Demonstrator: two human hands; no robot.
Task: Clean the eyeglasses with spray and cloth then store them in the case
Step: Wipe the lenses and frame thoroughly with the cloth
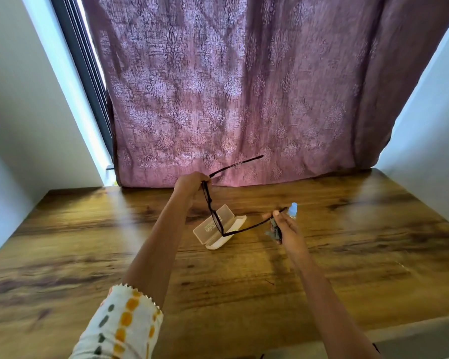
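Now, left hand: fingers curled tight round one corner of the eyeglasses, at the hinge, held up over the table.
Right hand: fingertips pinch the tip of the near temple arm; the lower fingers bunch a grey cloth against the palm.
Eyeglasses: in the air between both hands, both arms spread open, front hanging edge-on just above the case.
Risk, bending: the hands pull from opposite ends, so I'd guess a hard tug could strain the hinge or the thin arm.
Risk, smearing: bare fingers near the lens could put marks back on it.
Risk, dropping: the right-hand pinch is slight and shares the hand with the cloth; a slip would swing the frame down onto the case.
Risk, knocking: the spray bottle stands just behind the right hand and could be tipped.
Case: on the table, lid open; I see nothing inside, though the frame crosses part of it.
Spray bottle: upright, pale; how full, I cannot tell.
Beyond: a mauve curtain at the table's far edge.
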